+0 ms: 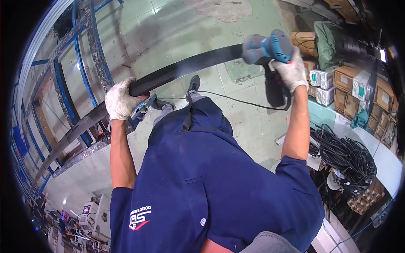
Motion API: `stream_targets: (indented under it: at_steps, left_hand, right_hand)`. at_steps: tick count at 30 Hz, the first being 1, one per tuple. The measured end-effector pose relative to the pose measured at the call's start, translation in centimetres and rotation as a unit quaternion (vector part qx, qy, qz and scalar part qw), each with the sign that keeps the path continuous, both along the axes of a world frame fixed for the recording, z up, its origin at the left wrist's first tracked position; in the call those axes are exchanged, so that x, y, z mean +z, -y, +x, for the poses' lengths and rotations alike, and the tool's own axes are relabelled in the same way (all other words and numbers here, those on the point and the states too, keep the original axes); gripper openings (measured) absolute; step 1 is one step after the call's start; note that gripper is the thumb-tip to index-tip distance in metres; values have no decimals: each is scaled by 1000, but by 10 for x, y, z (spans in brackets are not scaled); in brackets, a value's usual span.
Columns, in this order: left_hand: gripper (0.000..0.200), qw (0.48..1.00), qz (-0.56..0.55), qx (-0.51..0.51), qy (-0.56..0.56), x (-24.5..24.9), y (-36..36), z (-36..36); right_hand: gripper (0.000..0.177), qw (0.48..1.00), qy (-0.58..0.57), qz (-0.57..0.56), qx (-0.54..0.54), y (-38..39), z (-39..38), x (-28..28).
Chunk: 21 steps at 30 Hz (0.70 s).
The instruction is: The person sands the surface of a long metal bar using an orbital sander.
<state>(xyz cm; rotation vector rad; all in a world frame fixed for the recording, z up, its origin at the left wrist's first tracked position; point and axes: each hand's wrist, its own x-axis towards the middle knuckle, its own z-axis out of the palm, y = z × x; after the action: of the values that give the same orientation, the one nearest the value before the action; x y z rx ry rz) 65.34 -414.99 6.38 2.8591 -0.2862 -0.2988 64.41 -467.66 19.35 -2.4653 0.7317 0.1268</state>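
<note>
A long dark profile (185, 67) runs across in front of me, from the far lower left up to the sander. My left hand (122, 100), in a white knit glove, is wrapped around it with the thumb along its near side. My right hand (292, 72), gloved too, grips a blue and grey power sander (270, 47) at the profile's right end. Motion blurs part of the sander, and its pad overlaps the profile here. Below that hand hangs a black bag-like part (274, 88). A thin black cable (236, 100) curves from there past my feet.
A blue metal rack (80, 63) stands at the left, under the profile. Cardboard boxes (346, 105) are stacked at the right, near a large coil of black cable (346, 156). My shoes (194, 83) stand on the pale green tiled floor (168, 25). Machinery (93, 213) sits at lower left.
</note>
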Motion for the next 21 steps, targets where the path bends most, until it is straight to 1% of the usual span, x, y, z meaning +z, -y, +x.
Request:
stream_targets:
  at_steps: [1, 2, 4, 6, 7, 10, 12, 14, 16, 18, 20, 21]
  left_hand:
    - [79, 1000, 0, -2, 2, 0, -1, 0]
    - [79, 1000, 0, -3, 3, -1, -1, 0]
    - [79, 1000, -3, -3, 4, -2, -1, 0]
    - [79, 1000, -10, 1, 4, -3, -2, -1]
    - [79, 1000, -10, 1, 4, -4, -2, -1]
    - [79, 1000, -7, 3, 4, -3, -2, -1]
    - [79, 1000, -5, 6, 4, -1, 0, 0]
    - [78, 1000, -11, 2, 8, -2, -1, 0]
    - [78, 1000, -17, -3, 12, -2, -1, 0]
    - [77, 1000, -20, -7, 17, -1, -1, 0]
    - [76, 999, -31, -14, 29, -3, -3, -1]
    - [76, 999, -36, -16, 33, -4, -3, -1]
  right_hand:
    - [83, 998, -8, 41, -41, 5, 3, 8]
    - [79, 998, -19, 24, -60, 21, 5, 7]
    - [79, 993, -35, 50, -97, 48, 11, 8]
    - [73, 991, -9, 59, -116, 74, 14, 0]
    - [72, 991, -12, 56, -120, 80, 16, 0]
    - [69, 990, -4, 66, -125, 80, 16, 1]
    - [70, 994, -15, 57, -97, 59, 13, 1]
    - [74, 996, -11, 45, -76, 15, 4, 9]
    - [80, 999, 16, 48, -13, -10, -2, 0]
    - [82, 998, 29, 9, 52, -33, -8, -13]
    - [88, 996, 18, 0, 85, -74, -10, -4]
    - [85, 994, 18, -10, 110, -82, -14, -15]
